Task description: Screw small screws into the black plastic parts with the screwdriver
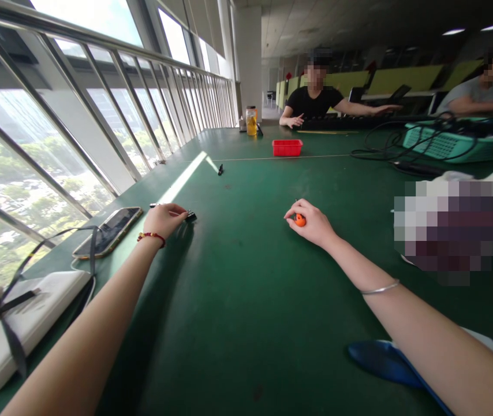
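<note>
My left hand [166, 219] is over the left part of the green table [238, 277], thumb and fingers pinched on a small black clip [191, 216]. Another small black clip [220, 170] lies farther off on the tabletop. Part of a dark object [153, 205] shows behind my left hand. My right hand [311, 222] is closed around an orange-handled tool [300, 220]; its rounded end faces me, a thin dark tip shows above my fingers, and the rest is hidden.
A red box [287, 148] and a jar of yellow liquid [251, 122] stand farther back. Left are a phone [110, 231], a white power strip [43, 312] and railing. Right are a teal basket [441, 144] with cables and a blue item [385, 361]. Two people sit beyond.
</note>
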A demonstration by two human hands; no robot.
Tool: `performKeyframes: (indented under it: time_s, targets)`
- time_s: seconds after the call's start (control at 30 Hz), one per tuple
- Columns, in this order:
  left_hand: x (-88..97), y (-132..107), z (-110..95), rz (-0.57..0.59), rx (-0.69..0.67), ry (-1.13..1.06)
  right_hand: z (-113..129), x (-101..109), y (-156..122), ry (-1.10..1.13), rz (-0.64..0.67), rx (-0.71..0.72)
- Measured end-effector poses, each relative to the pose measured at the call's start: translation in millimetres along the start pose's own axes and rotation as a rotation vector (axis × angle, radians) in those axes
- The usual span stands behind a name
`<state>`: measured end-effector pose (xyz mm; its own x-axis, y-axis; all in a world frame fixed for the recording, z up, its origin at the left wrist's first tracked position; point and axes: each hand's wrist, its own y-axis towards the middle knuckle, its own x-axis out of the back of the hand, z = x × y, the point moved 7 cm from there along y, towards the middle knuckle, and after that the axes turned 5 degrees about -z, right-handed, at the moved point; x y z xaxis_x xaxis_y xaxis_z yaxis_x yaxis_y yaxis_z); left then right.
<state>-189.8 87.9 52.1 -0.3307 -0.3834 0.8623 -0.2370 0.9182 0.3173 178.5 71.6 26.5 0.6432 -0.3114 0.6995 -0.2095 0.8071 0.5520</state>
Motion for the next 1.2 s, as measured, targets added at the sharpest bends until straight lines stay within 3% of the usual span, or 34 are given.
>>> performKeyframes:
  time_s: [0.53,0.77,0.93,1.2]
  targets:
    - [-7.0,2,-3,0.078,-0.029,0.047,0,0,0,-0.009,0.018,-0.014]
    - [-11.7,7,2,0.077,-0.077,0.026,0,0,0,-0.008,0.011,-0.013]
    - [-13.6,-2,7,0.033,-0.081,-0.052,0,-1,-1,0.017,0.0,-0.003]
    - [-14.8,-1,7,-0.004,-0.033,0.038,-1,9,4,0.182,-0.178,0.063]
